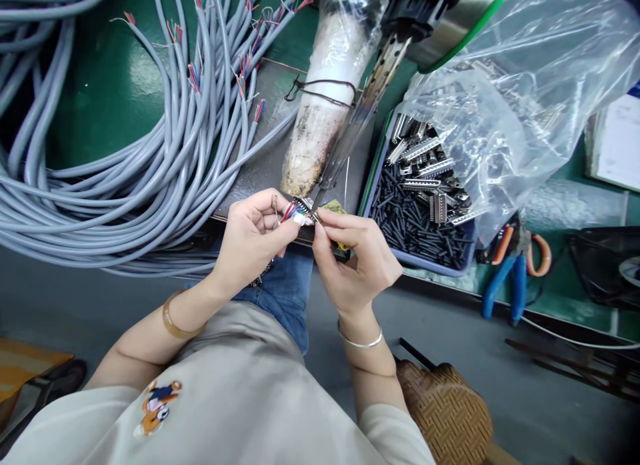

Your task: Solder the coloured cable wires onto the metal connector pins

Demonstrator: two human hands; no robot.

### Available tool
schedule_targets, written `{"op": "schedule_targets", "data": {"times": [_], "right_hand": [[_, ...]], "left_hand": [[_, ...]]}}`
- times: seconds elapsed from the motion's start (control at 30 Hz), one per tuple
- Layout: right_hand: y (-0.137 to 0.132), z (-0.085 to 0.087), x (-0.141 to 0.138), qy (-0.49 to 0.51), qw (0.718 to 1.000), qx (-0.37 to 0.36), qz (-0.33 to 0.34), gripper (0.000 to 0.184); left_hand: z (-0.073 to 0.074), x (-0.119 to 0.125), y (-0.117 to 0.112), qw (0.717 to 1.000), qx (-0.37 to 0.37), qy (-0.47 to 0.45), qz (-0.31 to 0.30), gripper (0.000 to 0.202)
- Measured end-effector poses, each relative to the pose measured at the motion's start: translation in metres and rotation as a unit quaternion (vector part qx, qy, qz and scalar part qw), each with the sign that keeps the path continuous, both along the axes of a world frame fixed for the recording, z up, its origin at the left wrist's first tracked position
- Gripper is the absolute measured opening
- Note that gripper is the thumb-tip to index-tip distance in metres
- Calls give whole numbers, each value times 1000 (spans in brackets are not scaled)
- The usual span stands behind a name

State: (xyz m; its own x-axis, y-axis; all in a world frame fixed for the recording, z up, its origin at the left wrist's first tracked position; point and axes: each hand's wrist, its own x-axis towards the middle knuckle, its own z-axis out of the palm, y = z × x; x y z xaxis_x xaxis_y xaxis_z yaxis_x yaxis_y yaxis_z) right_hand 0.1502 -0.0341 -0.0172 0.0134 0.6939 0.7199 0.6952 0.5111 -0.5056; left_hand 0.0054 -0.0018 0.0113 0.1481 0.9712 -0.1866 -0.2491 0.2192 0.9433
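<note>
My left hand (250, 235) is closed on the stripped end of a grey cable, with its coloured wires (289, 212) fanning out past the fingertips. These wires meet a small metal multi-pin connector (303, 204) at the bench edge. My right hand (360, 258) pinches thumb and fingers together at the connector's right end; what exactly lies between them is too small to make out. Directly above the connector, a soldering iron (345, 138) points down, its tip at or very near the pins. A yellowish sponge (334, 208) sits partly hidden behind my right fingers.
Grey cables (175, 152) with stripped ends cover the left bench. A plastic-wrapped white tube (325, 98) stands beside the iron. To the right, a blue bin (467, 258) holds black sleeves (405, 218), connectors (425, 148) and a clear bag (540, 105). Blue-handled pliers (507, 282) lie near the edge.
</note>
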Motion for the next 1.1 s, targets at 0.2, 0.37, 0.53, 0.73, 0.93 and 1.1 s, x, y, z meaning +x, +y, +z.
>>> {"op": "schedule_targets", "data": {"times": [0.2,0.37,0.53,0.73,0.93,1.1], "right_hand": [[3,2,0,3,1000,2,6,20],[3,2,0,6,1000,0,6,20],[3,2,0,-5,1000,7,4,20],[3,5,1,-4,1000,9,9,20],[0,7,-1,-70,997,23,-9,19],[-4,4,5,-130,991,42,-15,15]], "left_hand": [[0,-2,2,1000,-1,-5,-8,20],[-2,-3,2,1000,-3,-2,-12,21],[-1,-2,2,1000,-1,-11,-8,22],[3,-1,2,1000,18,-21,-6,22],[2,-4,2,1000,-16,0,-17,22],[-4,-5,1,998,-58,9,-36,22]]}}
